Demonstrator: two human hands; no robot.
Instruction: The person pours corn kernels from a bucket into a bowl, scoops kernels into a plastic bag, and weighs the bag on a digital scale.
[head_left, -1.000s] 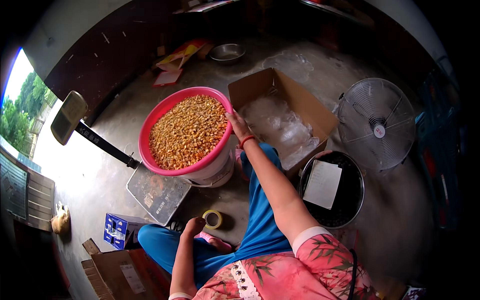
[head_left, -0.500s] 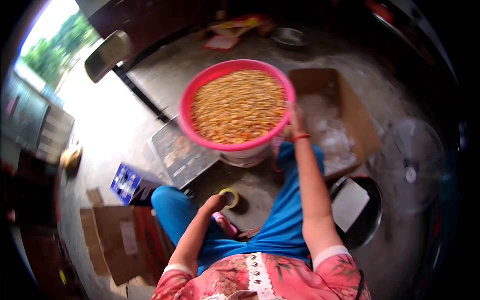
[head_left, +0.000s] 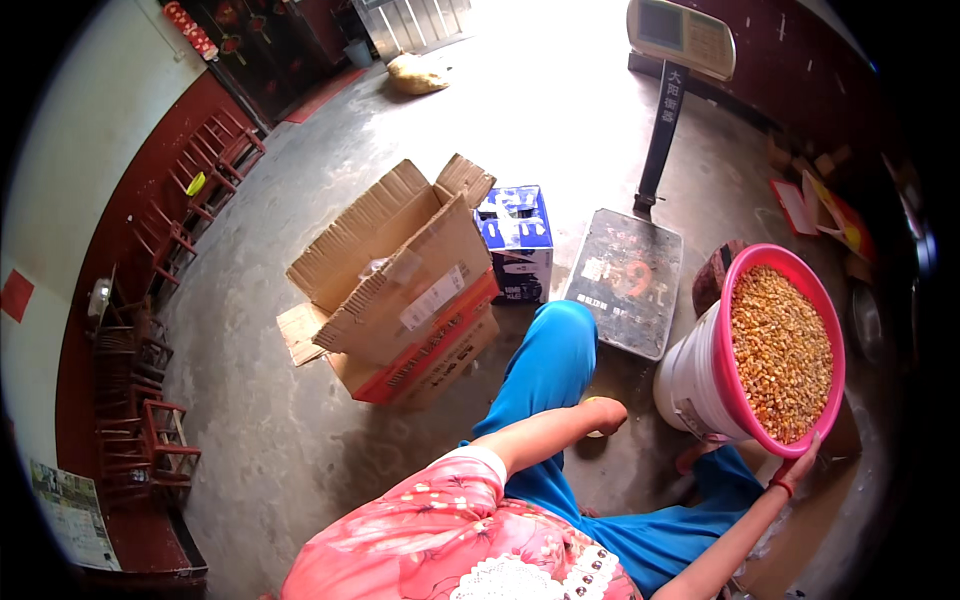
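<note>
Right hand (head_left: 805,462) grips the basin (head_left: 785,350) rim at six o'clock; left hand (head_left: 608,413) curls on tape, farther off.

A short-sleeved top (head_left: 455,535) in pink-red with a pale floral print was worn, seen at the lower middle of the frame; its sleeve was finished with a white cuff (head_left: 480,460), and white lace trim (head_left: 530,580) was seen at the neckline along the bottom edge. Bright blue trousers (head_left: 560,400) were worn, running up toward the centre. A thin red band (head_left: 780,487) was worn on the right wrist at the lower right. Both forearms were left bare.
</note>
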